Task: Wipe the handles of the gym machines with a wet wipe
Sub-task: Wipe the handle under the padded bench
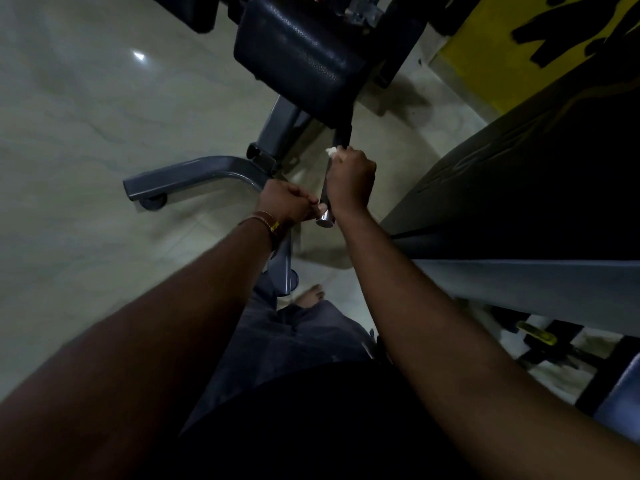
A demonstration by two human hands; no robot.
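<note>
Over pale floor, dark chrome-capped handle, white wipe.

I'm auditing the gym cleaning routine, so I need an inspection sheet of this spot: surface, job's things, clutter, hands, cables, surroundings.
Surface: pale glossy tiled floor, bare where visible.
Job's things: dark machine handle with chrome end cap; white wet wipe poking out above the right fist.
Clutter: nothing seen.
Hands: right hand closed around the handle with the wipe; left hand closed, beside the handle's chrome end, contact unclear.
Cables: nothing seen.
Surroundings: black padded leather seat, grey steel machine base, yellow-and-black wall.
</note>
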